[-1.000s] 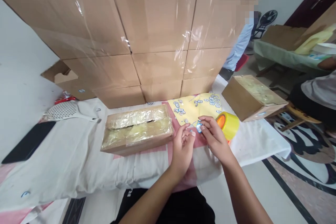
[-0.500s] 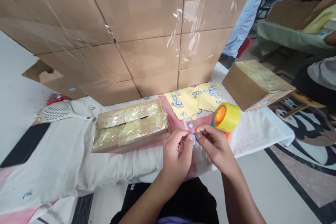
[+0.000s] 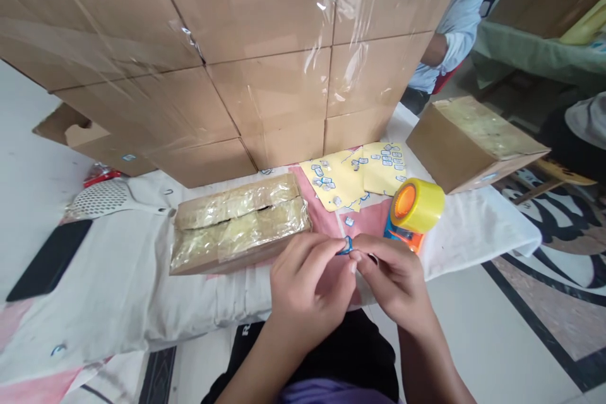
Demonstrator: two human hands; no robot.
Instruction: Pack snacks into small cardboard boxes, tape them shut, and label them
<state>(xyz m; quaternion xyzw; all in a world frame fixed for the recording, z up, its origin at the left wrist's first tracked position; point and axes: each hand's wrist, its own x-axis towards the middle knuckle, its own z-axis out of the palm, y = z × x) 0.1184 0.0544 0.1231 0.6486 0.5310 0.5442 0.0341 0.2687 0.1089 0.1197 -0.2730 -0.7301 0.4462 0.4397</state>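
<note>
Between the fingertips of both hands is a small blue-edged sticker (image 3: 348, 244), which looks bent. My left hand (image 3: 310, 281) pinches it from the left, with its thumb pointing toward the right fingers. My right hand (image 3: 395, 274) grips its right side with thumb and forefinger. Just beyond my fingers, another small sticker piece (image 3: 349, 221) lies on the pink cloth. Yellow sheets (image 3: 338, 170) with several blue-edged stickers and crumpled bits lie farther back. A yellow tape roll (image 3: 423, 205) on a blue and orange dispenser (image 3: 402, 237) stands beyond my right hand.
A tall wall of taped cartons (image 3: 274, 95) rises behind the table. One taped box (image 3: 241, 252) lies left of my hands, another box (image 3: 468, 145) at the right. A white skimmer (image 3: 108, 199) and a black phone (image 3: 50, 259) lie far left. Beyond the cartons, a person's sleeve (image 3: 466, 19) shows.
The sticker has gone from hanging flat to bent between my fingertips, and my left hand has come nearer the camera. The view has shifted slightly. A person's forearm now shows behind the cartons.
</note>
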